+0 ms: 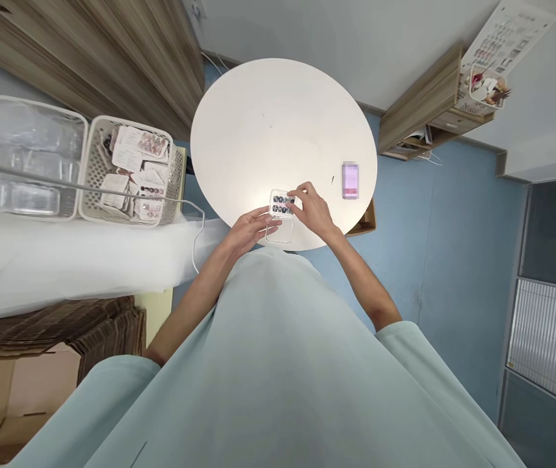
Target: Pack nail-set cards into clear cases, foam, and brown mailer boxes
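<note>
Head view. Left hand (250,231) at the near edge of the desk (278,123), fingers partly curled, gripping the left side of an open clear case (281,218). Right hand (315,211) on the case's right side, thumb and forefinger bent inward at the contents; cannot tell whether they pinch a piece or only touch. Two rows of small dark glossy pieces (282,204) in the far half; rightmost ones partly covered by right fingertips, shapes too small to make out. The near half, a transparent flap, is faint against the desk, its left edge behind the left fingers.

Right on the desk: a purple-pink rectangle (350,181), pixelated, face unreadable. Small dark specks near it, unidentified.

Left: perforated basket (93,162) of printed cards, text illegible; beside it another basket (38,102) of clear packaging, cut off by the frame. Brown cardboard (112,331) nearer, also cut off.
</note>
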A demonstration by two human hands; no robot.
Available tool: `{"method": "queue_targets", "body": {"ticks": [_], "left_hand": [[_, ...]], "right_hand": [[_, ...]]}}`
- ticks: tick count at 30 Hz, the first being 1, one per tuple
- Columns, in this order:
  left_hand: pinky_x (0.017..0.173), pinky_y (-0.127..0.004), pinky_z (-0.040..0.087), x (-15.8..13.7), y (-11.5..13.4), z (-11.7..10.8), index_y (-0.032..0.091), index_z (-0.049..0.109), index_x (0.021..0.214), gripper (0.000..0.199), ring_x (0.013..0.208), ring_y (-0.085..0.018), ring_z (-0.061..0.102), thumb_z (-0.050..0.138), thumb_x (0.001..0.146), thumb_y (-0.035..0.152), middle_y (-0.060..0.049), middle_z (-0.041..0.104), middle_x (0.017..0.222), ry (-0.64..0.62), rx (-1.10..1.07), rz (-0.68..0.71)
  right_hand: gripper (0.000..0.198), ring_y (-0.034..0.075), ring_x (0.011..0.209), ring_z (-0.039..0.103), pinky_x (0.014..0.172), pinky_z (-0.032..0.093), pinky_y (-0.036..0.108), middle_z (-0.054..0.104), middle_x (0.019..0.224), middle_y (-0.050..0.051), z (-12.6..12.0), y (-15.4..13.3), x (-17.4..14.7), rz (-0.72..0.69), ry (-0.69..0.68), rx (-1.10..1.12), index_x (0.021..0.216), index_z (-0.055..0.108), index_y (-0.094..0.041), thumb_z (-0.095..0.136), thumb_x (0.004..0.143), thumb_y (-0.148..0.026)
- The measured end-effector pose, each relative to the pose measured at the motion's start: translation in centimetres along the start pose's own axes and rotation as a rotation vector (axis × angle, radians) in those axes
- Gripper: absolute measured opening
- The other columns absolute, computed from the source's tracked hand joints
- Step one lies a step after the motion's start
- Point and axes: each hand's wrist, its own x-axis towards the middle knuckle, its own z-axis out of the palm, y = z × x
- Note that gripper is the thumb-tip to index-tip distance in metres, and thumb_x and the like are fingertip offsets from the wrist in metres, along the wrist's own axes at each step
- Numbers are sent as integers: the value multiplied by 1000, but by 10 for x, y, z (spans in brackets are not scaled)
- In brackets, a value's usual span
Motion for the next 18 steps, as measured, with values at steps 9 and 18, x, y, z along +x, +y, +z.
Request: {"method": "queue_targets", "body": {"ticks": [9,18], "left_hand": [[124,-54,53,-4,3,-13,21,78,131,53,126,-31,80,97,83,32,-14,80,138,-20,-18,5],[120,-54,58,-8,6,-24,21,78,133,58,128,-33,78,98,81,35,-16,81,137,0,3,3]], "right_hand": [[46,17,79,68,90,62,38,76,123,9,4,3,17,161,90,307,133,78,-23,70,106,-60],[42,15,70,69,67,62,29,85,107,5,23,3,30,263,13,657,103,83,-22,80,91,-63]]}}
